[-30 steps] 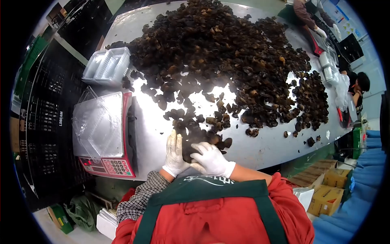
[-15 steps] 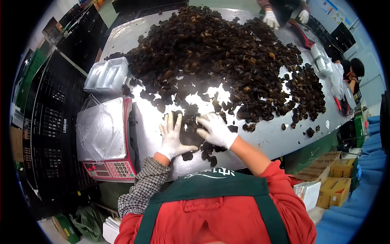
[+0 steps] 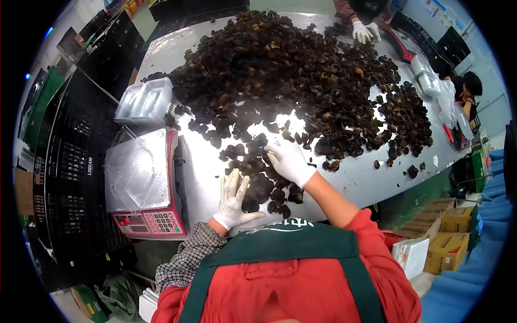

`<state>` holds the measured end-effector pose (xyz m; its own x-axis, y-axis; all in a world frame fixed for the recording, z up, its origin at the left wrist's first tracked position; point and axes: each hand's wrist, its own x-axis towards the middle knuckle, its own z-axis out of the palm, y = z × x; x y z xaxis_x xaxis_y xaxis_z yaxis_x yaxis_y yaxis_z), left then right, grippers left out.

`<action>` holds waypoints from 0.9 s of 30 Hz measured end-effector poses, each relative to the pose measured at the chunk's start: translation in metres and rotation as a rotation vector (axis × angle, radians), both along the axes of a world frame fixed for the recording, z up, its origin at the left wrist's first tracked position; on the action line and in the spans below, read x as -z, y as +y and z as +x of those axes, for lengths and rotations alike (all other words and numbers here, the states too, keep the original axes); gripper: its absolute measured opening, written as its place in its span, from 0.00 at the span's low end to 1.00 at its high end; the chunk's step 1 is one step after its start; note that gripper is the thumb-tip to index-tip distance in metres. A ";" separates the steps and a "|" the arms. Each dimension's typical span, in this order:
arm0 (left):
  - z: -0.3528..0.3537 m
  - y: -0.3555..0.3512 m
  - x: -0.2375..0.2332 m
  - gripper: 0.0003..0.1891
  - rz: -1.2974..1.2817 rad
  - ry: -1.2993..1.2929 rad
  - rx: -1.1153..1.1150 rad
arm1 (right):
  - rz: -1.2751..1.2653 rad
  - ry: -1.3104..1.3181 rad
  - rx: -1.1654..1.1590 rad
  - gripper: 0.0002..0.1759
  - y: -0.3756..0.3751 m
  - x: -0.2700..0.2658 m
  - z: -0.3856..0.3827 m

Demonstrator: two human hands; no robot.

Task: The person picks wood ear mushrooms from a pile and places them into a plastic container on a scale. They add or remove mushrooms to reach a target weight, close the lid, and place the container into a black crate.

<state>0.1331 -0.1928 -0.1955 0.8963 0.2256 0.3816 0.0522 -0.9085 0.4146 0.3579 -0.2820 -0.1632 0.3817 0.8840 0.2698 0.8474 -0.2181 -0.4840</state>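
Note:
A large heap of dark wood ear mushrooms covers much of the metal table. A smaller loose group of wood ears lies near the front edge, between my hands. My left hand, in a white glove, rests at the left side of this group with its fingers extended and thumb out to the right. On the far right side of the group, my white-gloved right hand reaches forward over a few pieces. Its thumb stands apart from the fingers, whose tips are partly hidden. I see nothing gripped in either hand.
Left of my hands stands a red scale with a clear plastic tray on it. Stacked clear trays sit behind it, and black crates rise at the left. A co-worker's gloved hands are at the far edge.
My left hand has drawn back toward my body, and my right hand has shifted slightly forward. More wood ears show between them. The co-worker's hands have come together.

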 end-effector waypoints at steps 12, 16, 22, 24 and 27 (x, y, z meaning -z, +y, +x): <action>-0.003 0.001 0.011 0.61 0.005 -0.023 -0.084 | 0.118 1.031 0.171 0.09 0.004 0.020 0.034; -0.003 0.000 0.009 0.60 -0.005 0.003 -0.083 | 0.120 0.783 0.191 0.07 -0.050 -0.033 0.046; -0.003 0.001 0.010 0.60 -0.053 -0.017 -0.093 | -0.400 0.762 0.387 0.06 -0.236 -0.096 0.064; -0.002 0.003 0.012 0.60 -0.038 -0.012 -0.089 | -0.782 0.061 0.416 0.07 -0.274 -0.096 0.056; -0.001 0.002 0.014 0.61 -0.035 -0.023 -0.072 | -0.419 0.219 0.417 0.10 -0.238 -0.081 0.055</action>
<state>0.1320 -0.1910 -0.2096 0.8686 0.3026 0.3923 0.1068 -0.8876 0.4480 0.4133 -0.5201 -0.0823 0.7245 0.6625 -0.1900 0.5412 -0.7175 -0.4385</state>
